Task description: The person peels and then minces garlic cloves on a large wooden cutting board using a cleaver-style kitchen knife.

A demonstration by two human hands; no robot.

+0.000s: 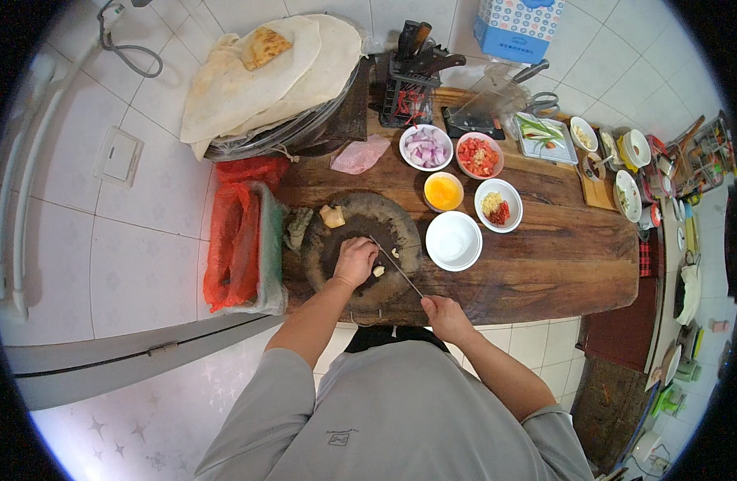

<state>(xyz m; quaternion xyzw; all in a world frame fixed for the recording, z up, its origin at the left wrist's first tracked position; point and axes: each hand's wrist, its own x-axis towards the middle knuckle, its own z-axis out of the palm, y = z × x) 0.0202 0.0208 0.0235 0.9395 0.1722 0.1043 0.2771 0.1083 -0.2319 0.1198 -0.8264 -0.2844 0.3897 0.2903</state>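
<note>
My right hand (449, 318) grips a kitchen knife (399, 269), seen nearly edge-on, its blade slanting up and left over the round wooden chopping block (404, 222). Beside the blade's far end, the curled fingers of my left hand (356, 261) press down on the block; whatever lies under them is mostly hidden. One pale cut piece (378, 271) sits just left of the blade, and small pale bits (395, 253) lie to its right. Near the block's far left edge rests a larger tan chunk (332, 216), possibly ginger.
Right of the block stand a white bowl (454, 240), a bowl of minced garlic and chilli (499, 205) and a cup of beaten egg (443, 192). Behind are bowls of onion (427, 148) and tomato (479, 155), plus a knife rack (409, 90). A red-lined bin (233, 240) borders the left.
</note>
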